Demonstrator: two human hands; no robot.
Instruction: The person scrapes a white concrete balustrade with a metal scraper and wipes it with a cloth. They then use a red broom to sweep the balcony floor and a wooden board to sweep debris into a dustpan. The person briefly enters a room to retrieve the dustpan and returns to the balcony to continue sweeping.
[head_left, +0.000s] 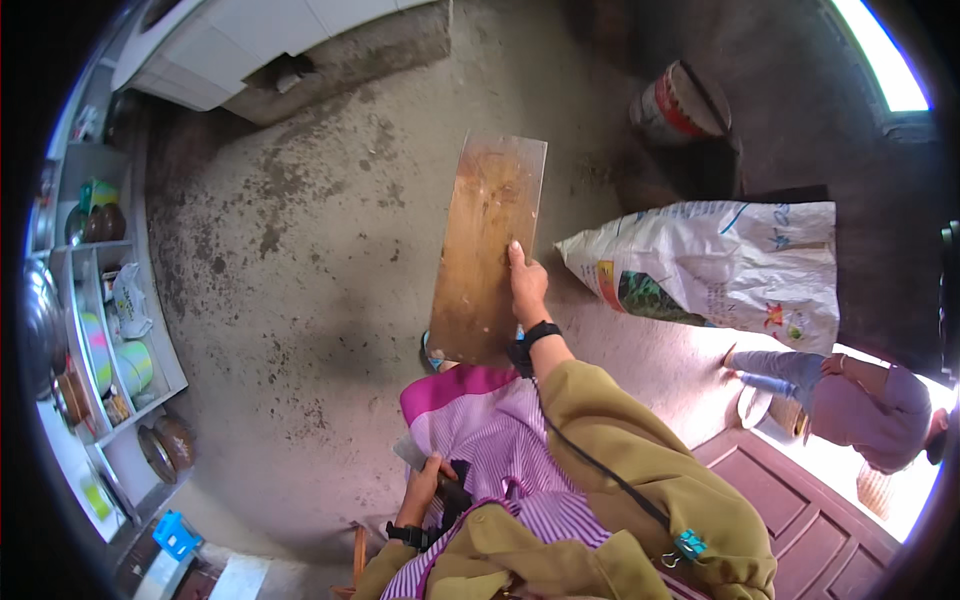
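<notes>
My right hand (529, 283) grips the right edge of a long wooden board (487, 240), its thumb lying on the top face. The board is worn and brown, held out before me above the concrete floor. Low at my waist, my left hand (429, 480) is closed around the dark handle of a tool with a flat metal blade (409, 453), probably a knife or cleaver; its full shape is partly hidden. A striped pink and white apron (487, 427) covers my lap just behind the board.
A white woven sack (720, 270) stands to the right, with a bucket (679, 101) beyond it. Shelves (161, 405) with dishes line the left side. A tiled counter (262, 45) is at the top left. Another person (862, 405) stands by the doorway at right.
</notes>
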